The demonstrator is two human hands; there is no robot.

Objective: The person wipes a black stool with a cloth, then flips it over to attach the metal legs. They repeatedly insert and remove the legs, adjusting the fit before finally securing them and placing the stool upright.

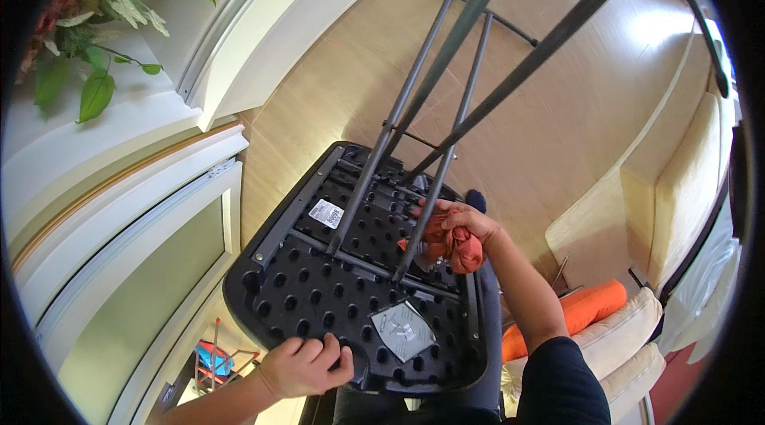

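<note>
A black plastic folding table rests upside down across my lap, its dimpled underside facing me. Its dark metal legs stick up and away toward the far side. My left hand is closed over the near edge of the tabletop, fingers curled onto the underside. My right hand grips a crumpled rust-red cloth beside the lower part of one leg. Part of the cloth lies behind that leg tube. A white label and a silver-grey sticker are on the underside.
Left of the table stands a white-framed sliding door, with a leafy plant above. Wood-look flooring spreads beyond. On the right are a cream sofa, an orange rolled cushion and pale cushions.
</note>
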